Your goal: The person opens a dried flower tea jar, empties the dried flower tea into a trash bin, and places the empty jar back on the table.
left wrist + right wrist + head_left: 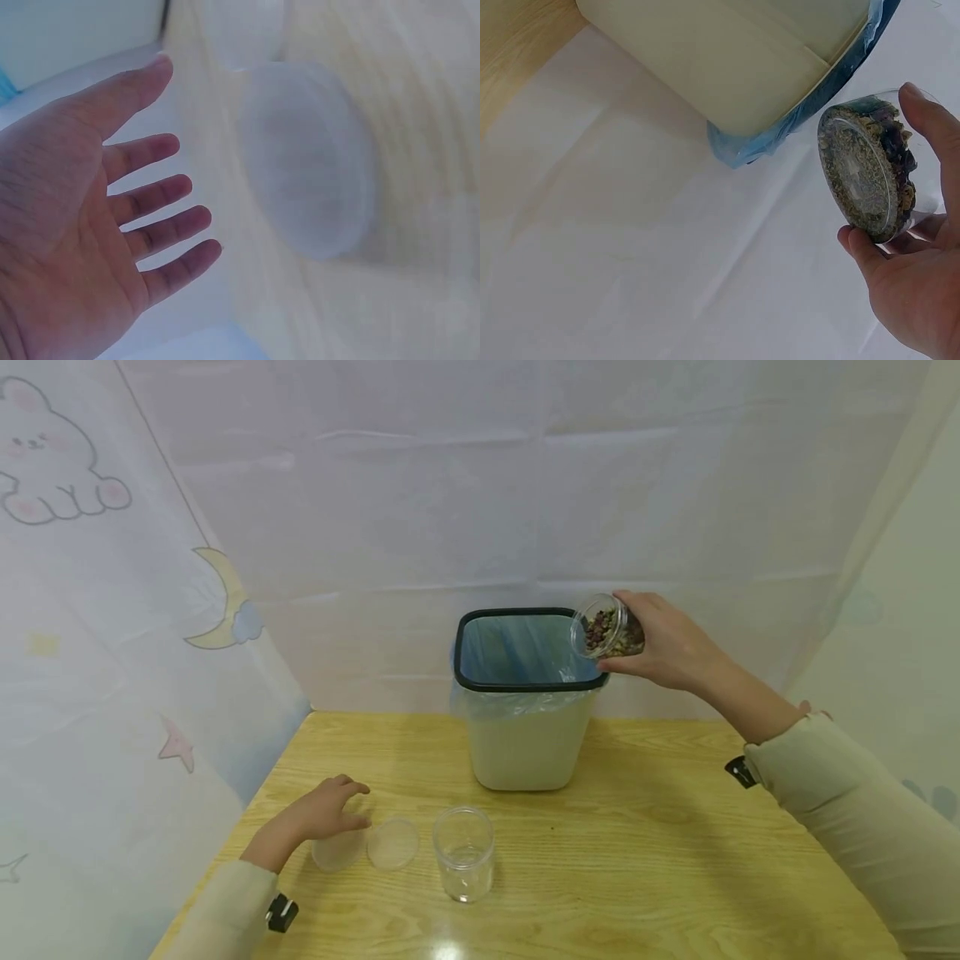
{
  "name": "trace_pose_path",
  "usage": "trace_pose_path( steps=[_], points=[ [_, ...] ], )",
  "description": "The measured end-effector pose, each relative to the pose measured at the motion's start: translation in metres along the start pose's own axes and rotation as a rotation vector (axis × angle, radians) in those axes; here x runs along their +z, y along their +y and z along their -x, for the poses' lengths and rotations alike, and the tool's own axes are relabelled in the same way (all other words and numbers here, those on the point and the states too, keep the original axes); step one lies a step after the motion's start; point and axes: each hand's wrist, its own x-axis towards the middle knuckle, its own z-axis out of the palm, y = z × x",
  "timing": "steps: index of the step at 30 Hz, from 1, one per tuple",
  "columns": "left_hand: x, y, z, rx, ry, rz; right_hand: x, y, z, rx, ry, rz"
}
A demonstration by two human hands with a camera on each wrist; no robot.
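In the head view my right hand (pixel 663 639) grips a clear plastic jar (pixel 609 628) above the right rim of the trash bin (pixel 525 739). The jar is tilted, its mouth facing left, with dried dark red and greenish bits inside; in the right wrist view the jar's base (pixel 859 174) shows fine green bits against it. My left hand (pixel 324 810) hovers over a round clear lid (pixel 337 852), fingers spread and holding nothing. A second lid (pixel 393 843) lies to its right. Beside that stands an open clear jar (pixel 464 860), which looks empty.
A pale blue bag lines the cream bin, held under its black rim (pixel 525 687). The bin stands at the back of the wooden table (pixel 660 835), close to the white wall sheet (pixel 420 527). Another printed sheet (pixel 112 693) hangs along the left side.
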Motion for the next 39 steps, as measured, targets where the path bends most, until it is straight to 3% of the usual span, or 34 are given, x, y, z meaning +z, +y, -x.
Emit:
trace_pose_path(
  steps=[10,18,26,39],
  points=[
    [-0.044,0.053,-0.04,0.074,0.097,-0.134,0.002,0.003,-0.003,-0.004,0.005,0.022],
    [-0.081,0.086,-0.061,0.159,0.206,-0.192,0.004,0.0,-0.006,-0.017,-0.002,0.022],
    [-0.104,0.107,-0.071,0.168,0.213,-0.242,0.003,0.0,-0.008,-0.038,0.009,0.028],
    [-0.129,0.129,-0.078,0.222,0.281,-0.201,0.002,0.001,-0.011,-0.054,0.009,0.04]
  ],
)
